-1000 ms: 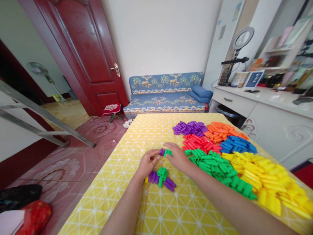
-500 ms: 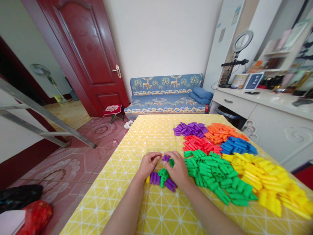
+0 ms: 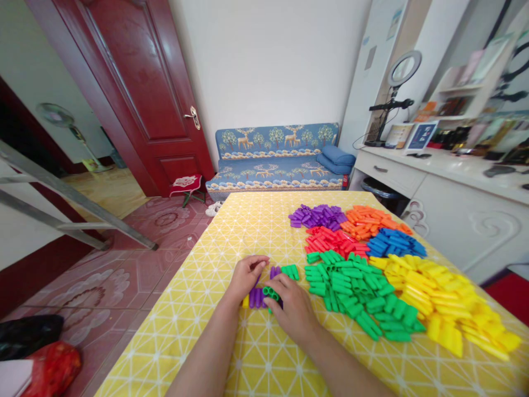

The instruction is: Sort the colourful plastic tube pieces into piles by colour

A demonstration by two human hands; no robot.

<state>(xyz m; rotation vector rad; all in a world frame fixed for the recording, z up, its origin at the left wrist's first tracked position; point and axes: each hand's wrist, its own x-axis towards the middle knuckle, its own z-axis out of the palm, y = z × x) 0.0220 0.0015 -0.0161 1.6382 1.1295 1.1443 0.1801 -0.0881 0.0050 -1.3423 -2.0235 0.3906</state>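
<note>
My right hand (image 3: 292,306) closes its thumb and fingers around a green plastic tube piece (image 3: 269,292), its round openings facing up. Just left of it my left hand (image 3: 243,280) hovers with curved fingers, a small gap between thumb and index and nothing visible in them. Beneath and between the hands lie a row of joined purple tube pieces (image 3: 257,298) and a bit of a yellow piece (image 3: 246,301). Beyond the right fingers rest another purple piece (image 3: 275,272) and a green piece (image 3: 290,272). The right hand covers part of this group.
On the yellow patterned tablecloth (image 3: 198,336), piles sorted by colour spread rightward: green (image 3: 351,286), yellow (image 3: 446,298), red (image 3: 334,241), blue (image 3: 394,243), orange (image 3: 372,220) and purple (image 3: 317,215). A blue sofa (image 3: 276,160) stands behind the table; a white dresser (image 3: 463,198) is at right.
The purple piece that my right hand held up now lies on the table. My right hand has come nearer and taken hold of a green piece. The view has shifted slightly.
</note>
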